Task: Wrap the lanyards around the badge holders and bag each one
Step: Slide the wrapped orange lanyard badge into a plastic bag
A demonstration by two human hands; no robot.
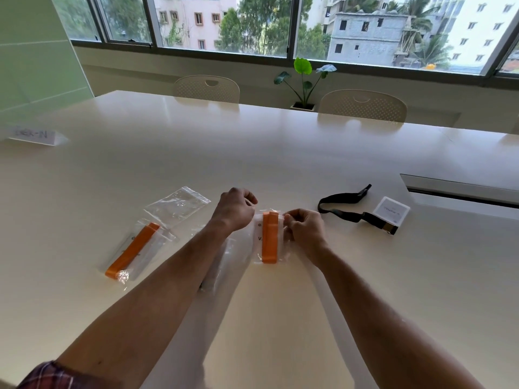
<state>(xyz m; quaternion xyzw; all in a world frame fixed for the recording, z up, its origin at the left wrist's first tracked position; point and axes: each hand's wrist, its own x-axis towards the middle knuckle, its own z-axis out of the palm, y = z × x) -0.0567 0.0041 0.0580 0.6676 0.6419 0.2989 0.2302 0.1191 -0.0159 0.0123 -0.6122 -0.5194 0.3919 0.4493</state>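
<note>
A badge holder wrapped in an orange lanyard [270, 237] sits inside a clear plastic bag [257, 255] in front of me. My left hand [235, 209] pinches the bag's top left corner and my right hand [303, 227] pinches its top right edge. To the left lies another bagged badge holder with an orange lanyard [132, 249]. An empty clear bag [179, 204] lies behind it. On the right, a black lanyard [348, 209] lies unwrapped, clipped to a white badge holder [392, 210].
All of this rests on a long white table [252, 153]. A folded paper name card [33, 134] stands at the far left. Two white chairs [207, 88] and a potted plant [304, 80] stand beyond the far edge. A cable slot [460, 189] opens at the right.
</note>
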